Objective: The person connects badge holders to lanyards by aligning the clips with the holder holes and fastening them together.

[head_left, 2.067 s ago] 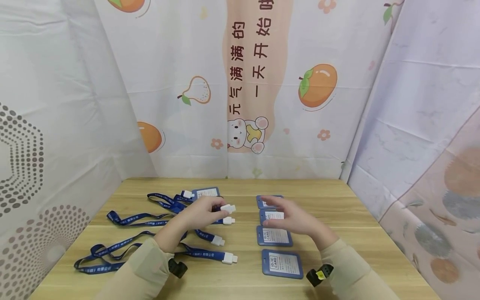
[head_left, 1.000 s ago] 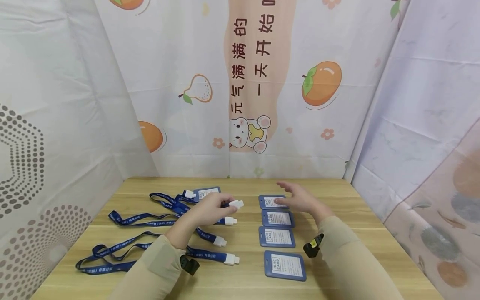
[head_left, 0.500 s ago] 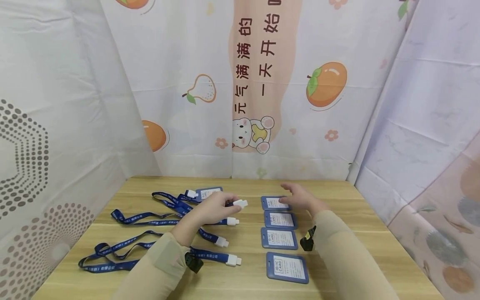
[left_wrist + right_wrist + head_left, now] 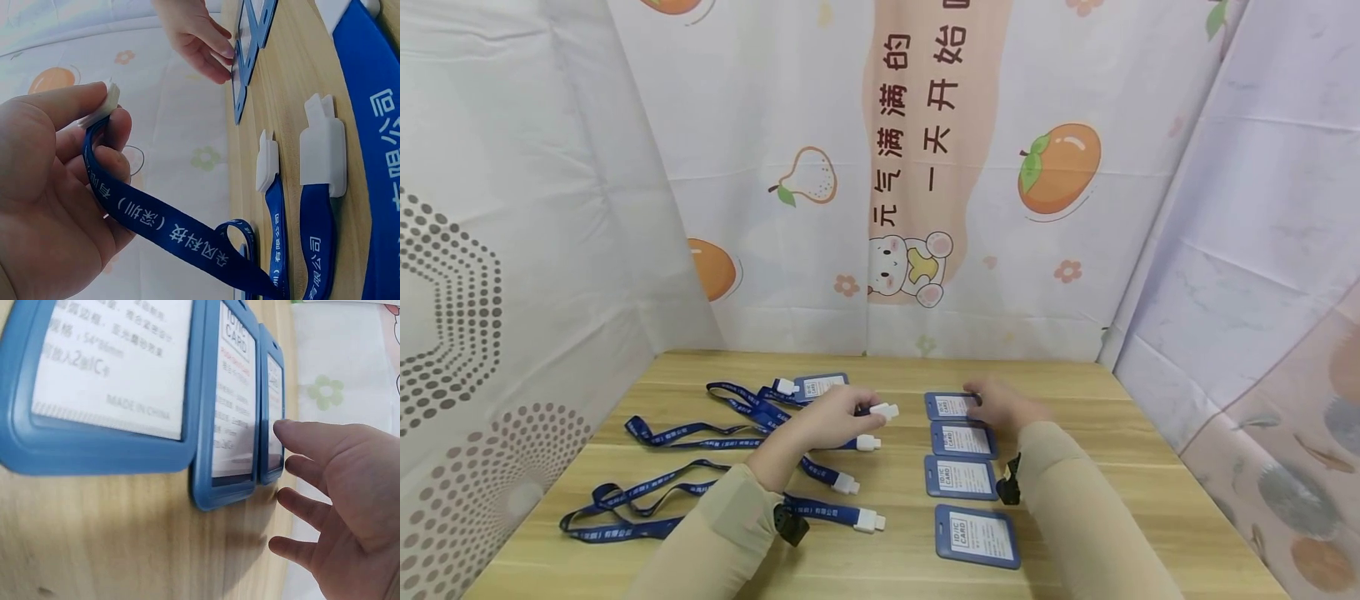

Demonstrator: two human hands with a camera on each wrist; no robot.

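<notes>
My left hand (image 4: 838,417) pinches the white plastic clip (image 4: 103,107) of a blue lanyard (image 4: 165,225) between thumb and fingers, held above the table. The strap hangs from the clip and runs back toward the other straps. On the right, my right hand (image 4: 1006,403) is at the right end of the farthest blue badge holder (image 4: 951,406). In the right wrist view its thumb touches the holder's face, and the other fingers are spread loosely beside the edge. The holder lies flat on the table.
Three more badge holders (image 4: 977,536) lie in a column nearer the front. Several lanyards (image 4: 625,529) with white clips (image 4: 869,521) spread over the left side. A badge holder (image 4: 822,385) lies at the back left beside a clip (image 4: 786,387). Printed curtains surround the wooden table (image 4: 910,575).
My right hand has moved from above the holders to the far one's right end, its fingers lowering onto it. My left hand keeps the clip, shifted slightly right in view.
</notes>
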